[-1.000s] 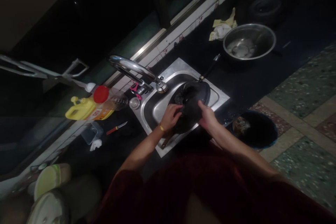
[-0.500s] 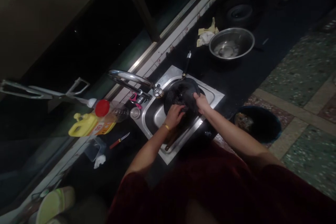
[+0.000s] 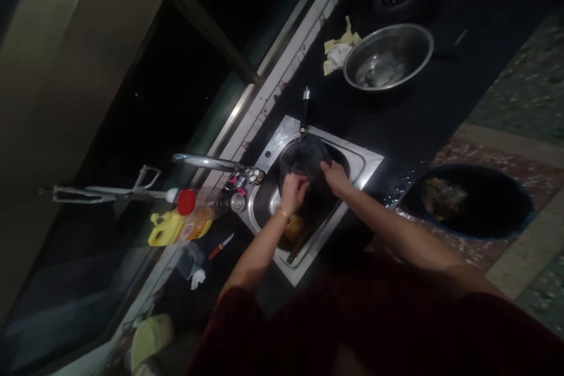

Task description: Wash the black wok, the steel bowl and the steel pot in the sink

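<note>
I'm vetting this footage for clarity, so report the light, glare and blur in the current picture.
Head view: dim, with the pan nearly lost in shadow around the left hand; head view: bright glints on the faucet and sink rim; head view: soft detail, the jug label too smeared to read.

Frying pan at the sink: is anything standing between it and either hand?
Nothing visible is. The right hand grips the frying pan by its rim; the left hand is over its dark face, where anything small beneath can't be made out. The faucet head is off to the picture's left, clear of both hands.
</note>
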Demonstrator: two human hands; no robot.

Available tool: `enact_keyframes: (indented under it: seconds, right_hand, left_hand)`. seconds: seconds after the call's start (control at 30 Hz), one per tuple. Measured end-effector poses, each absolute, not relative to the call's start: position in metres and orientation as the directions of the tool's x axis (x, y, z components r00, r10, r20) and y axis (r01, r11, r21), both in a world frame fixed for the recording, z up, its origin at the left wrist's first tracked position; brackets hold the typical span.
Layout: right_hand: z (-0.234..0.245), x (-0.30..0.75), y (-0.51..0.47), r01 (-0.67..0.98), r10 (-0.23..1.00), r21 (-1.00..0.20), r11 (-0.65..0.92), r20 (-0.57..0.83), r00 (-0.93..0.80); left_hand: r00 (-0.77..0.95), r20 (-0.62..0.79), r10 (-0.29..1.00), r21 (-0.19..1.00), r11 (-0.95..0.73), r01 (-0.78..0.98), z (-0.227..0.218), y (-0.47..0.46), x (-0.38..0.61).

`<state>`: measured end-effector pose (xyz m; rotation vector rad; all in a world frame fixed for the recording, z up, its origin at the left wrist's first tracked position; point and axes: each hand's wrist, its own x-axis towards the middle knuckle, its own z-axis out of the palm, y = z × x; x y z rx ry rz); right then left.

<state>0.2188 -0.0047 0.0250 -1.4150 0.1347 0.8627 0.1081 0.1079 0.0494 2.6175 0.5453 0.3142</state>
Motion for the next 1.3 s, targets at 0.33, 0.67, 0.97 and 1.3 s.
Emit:
enact_keyframes:
  seconds: [0.33, 0.67, 0.97, 1.3]
  right_hand:
    - [0.023, 0.221, -0.009, -0.574, 0.486, -0.804, -0.156, -0.568, 0.663]
    - [0.017, 0.217, -0.01, -0.654, 0.506, -0.753, -0.067, -0.591, 0.629]
    - [0.02, 0.217, -0.011, -0.638, 0.507, -0.762, -0.106, -0.594, 0.625]
    - [0.015, 0.219, -0.011, -0.666, 0.544, -0.742, -0.075, -0.591, 0.596]
  left_hand:
    - [0.915, 0.067, 0.399, 0.392, -0.854, 0.344, 0.052, 0.067, 0.098]
    - [0.769, 0.124, 0.627, 0.392, -0.743, 0.543, 0.055, 0.076, 0.118]
    - [0.789, 0.056, 0.612, 0.324, -0.759, 0.565, 0.064, 0.097, 0.146]
    - [0.78, 0.01, 0.626, 0.261, -0.754, 0.602, 0.056, 0.095, 0.177]
